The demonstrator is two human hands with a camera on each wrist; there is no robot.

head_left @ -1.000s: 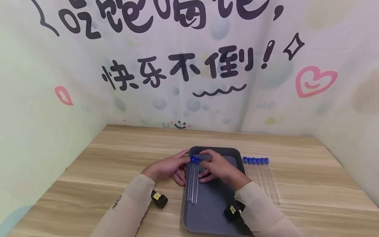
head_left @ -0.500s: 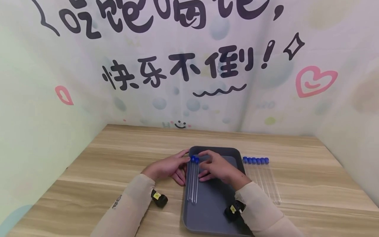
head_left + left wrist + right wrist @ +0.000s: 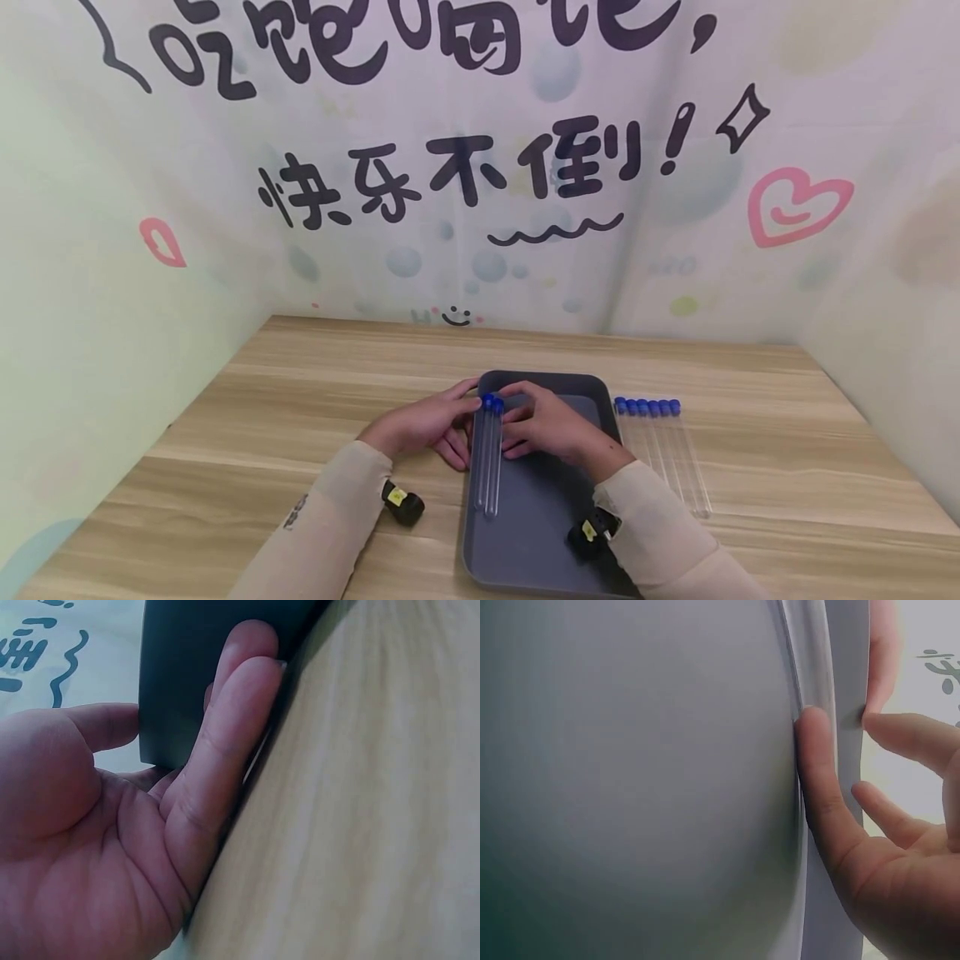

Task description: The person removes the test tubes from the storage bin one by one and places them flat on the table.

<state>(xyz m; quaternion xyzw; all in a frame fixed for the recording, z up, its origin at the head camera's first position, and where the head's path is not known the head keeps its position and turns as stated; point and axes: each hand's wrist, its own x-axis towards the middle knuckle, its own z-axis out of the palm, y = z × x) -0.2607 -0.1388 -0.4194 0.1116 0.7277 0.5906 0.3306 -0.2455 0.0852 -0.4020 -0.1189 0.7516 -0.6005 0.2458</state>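
Two clear test tubes [image 3: 491, 467] with blue caps lie side by side along the left wall of a grey tray [image 3: 525, 542]. My left hand [image 3: 427, 423] is at the tray's left edge outside. In the left wrist view its fingers [image 3: 229, 735] lie nearly straight along the dark outer wall, and the thumb touches the edge. From inside the tray, my right hand [image 3: 551, 427] has its fingertips against the right side of the two tubes, below the caps. One fingertip [image 3: 814, 727] presses against a tube in the right wrist view.
Several more blue-capped test tubes [image 3: 667, 458] lie in a row on the wooden table [image 3: 795, 467], just right of the tray. A printed cloth backdrop [image 3: 420, 250] stands behind the table.
My right hand has shifted slightly left, its fingers drawing closer together and up to the two tubes. The left hand, tray and tubes look almost unmoved.
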